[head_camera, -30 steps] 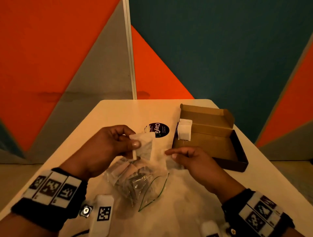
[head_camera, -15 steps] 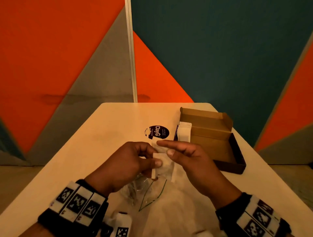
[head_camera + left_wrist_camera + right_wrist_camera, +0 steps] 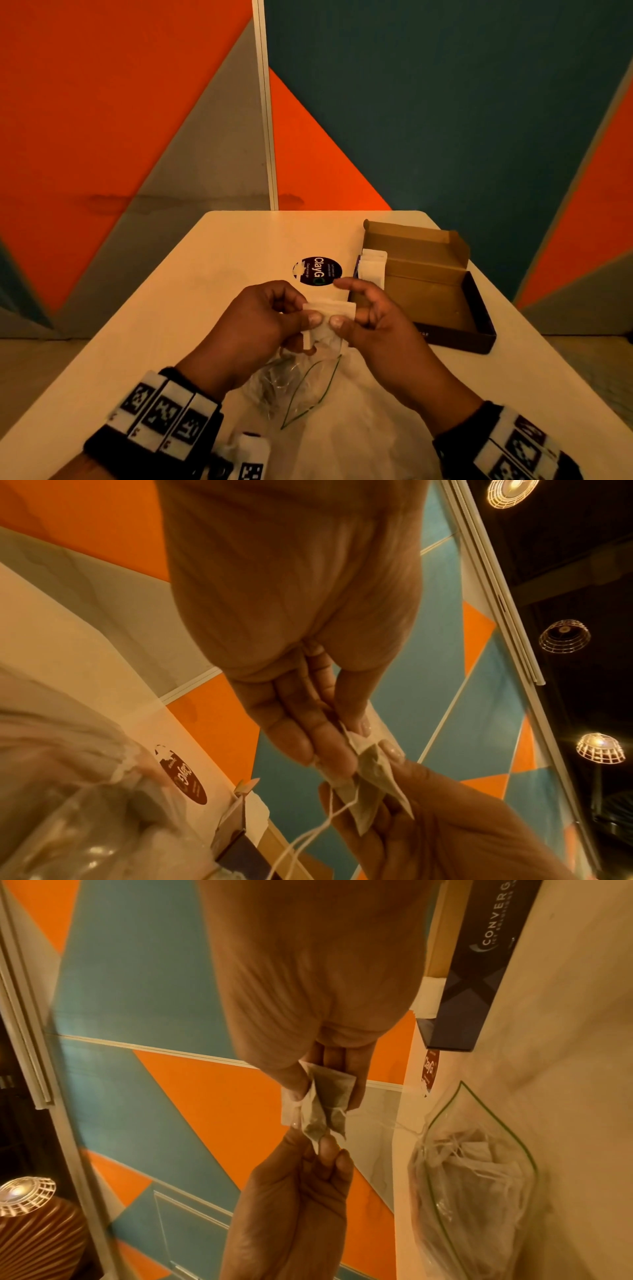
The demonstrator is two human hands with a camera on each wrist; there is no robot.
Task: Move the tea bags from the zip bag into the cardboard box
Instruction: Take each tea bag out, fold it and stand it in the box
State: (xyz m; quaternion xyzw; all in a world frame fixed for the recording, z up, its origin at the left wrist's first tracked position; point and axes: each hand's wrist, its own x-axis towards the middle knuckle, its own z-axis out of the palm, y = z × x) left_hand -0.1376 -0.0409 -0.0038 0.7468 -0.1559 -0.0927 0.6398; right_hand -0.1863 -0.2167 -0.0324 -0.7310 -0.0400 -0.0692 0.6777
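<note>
A white tea bag hangs between both hands above the table, and its string trails down. My left hand pinches the bag's left side with thumb and fingers. My right hand pinches its right side, index finger stretched out. In the right wrist view the tea bag looks crumpled between the two grips. The clear zip bag lies open on the table beneath the hands, with several tea bags inside. At the right stands the open cardboard box, with white tea bags upright at its left end.
A round dark sticker is on the cream table just beyond the hands. The box's lid stands raised at the back. Orange, grey and teal wall panels rise behind the table's far edge.
My left hand carried the tea bag to the right. My right hand came in from the zip bag's edge and now pinches the tea bag too.
</note>
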